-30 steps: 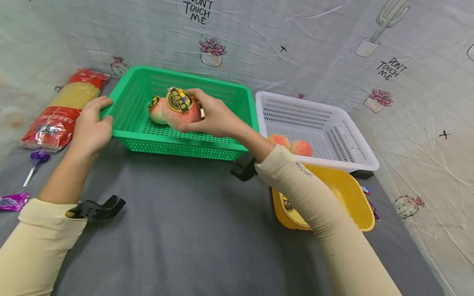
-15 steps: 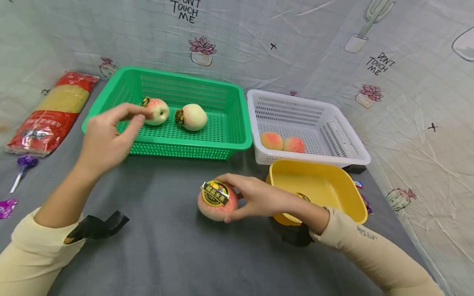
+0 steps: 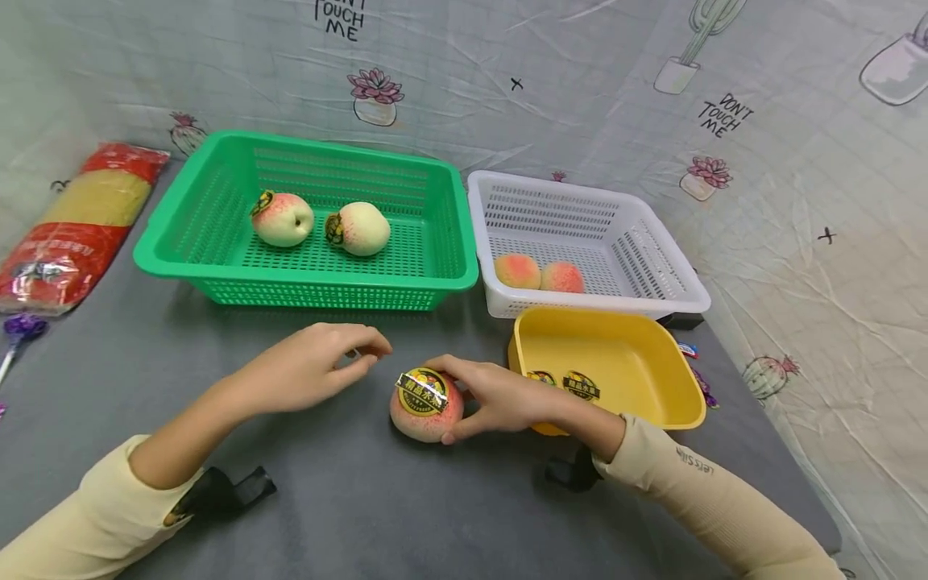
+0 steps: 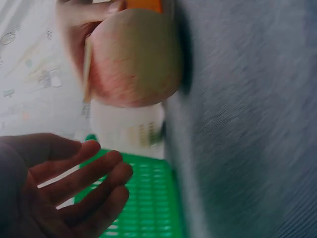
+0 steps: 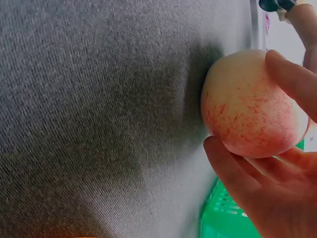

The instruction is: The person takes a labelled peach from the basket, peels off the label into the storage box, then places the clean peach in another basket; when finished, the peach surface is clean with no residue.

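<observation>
A pink and cream peach with a black and gold sticker on top sits on the grey cloth. My right hand grips its right side, thumb in front and fingers behind, as the right wrist view also shows around the peach. To the left, my left hand hovers with loosely bent fingers and holds nothing; a gap separates it from the peach. Behind it, the green basket contains two peaches, a pinkish one and a paler one, each with a sticker.
A white basket with two peaches stands at the back right. In front of it is a yellow bin with stickers inside. A red and yellow bag and a purple lollipop lie at the left.
My right hand lifted the peach from the green basket and brought it down to the cloth. My left hand let go of the basket rim and moved right, towards the peach.
</observation>
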A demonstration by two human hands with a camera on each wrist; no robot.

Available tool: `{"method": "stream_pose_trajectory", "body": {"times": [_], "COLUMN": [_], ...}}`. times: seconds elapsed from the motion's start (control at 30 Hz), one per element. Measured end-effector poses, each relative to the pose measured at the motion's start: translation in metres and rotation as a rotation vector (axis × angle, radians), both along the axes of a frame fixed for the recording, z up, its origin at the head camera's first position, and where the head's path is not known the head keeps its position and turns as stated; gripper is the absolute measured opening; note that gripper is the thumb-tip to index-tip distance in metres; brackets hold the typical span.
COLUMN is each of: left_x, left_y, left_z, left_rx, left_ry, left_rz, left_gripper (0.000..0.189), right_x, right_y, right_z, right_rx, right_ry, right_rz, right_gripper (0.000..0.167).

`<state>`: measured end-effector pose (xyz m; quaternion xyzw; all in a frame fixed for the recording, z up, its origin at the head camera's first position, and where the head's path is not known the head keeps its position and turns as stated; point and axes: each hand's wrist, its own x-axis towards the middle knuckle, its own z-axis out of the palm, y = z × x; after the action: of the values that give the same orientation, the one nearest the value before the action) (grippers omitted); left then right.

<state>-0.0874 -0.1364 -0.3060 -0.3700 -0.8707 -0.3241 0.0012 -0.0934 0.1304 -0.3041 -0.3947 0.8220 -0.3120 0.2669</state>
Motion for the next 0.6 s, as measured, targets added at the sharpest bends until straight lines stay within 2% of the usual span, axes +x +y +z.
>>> {"method": "stream_pose_trajectory", "body": {"times": [0.17, 0.3, 0.43, 0.5, 0.6], "left_x": [-0.004, -0.008, -0.009, -0.008, -0.008], "left_y": [0.001, 0.006, 0.012, 0.015, 0.021], "left_z": [-0.016, -0.031, -0.043, -0.048, -0.055], "left_rx": [0.027, 0.077, 0.151, 0.182, 0.239], "left_ry": [-0.181, -0.315, -0.385, -0.39, -0.403], "left_rz": [-0.148, -0.267, -0.313, -0.317, -0.328], "left_gripper": [0.032, 0.054, 0.072, 0.072, 0.063], "right_x": [0.002, 0.01, 0.016, 0.018, 0.02], "right_y": [0.005, 0.012, 0.014, 0.012, 0.008], "right_z": [0.003, 0.01, 0.014, 0.013, 0.011], "right_rx": [-0.004, -0.006, -0.079, -0.11, -0.115], "right_ry": [-0.02, 0.035, 0.087, 0.054, -0.018], "right_rz": [-0.049, -0.153, -0.255, -0.286, -0.322], "right_gripper": [0.076, 0.069, 0.033, 0.017, 0.013]}}
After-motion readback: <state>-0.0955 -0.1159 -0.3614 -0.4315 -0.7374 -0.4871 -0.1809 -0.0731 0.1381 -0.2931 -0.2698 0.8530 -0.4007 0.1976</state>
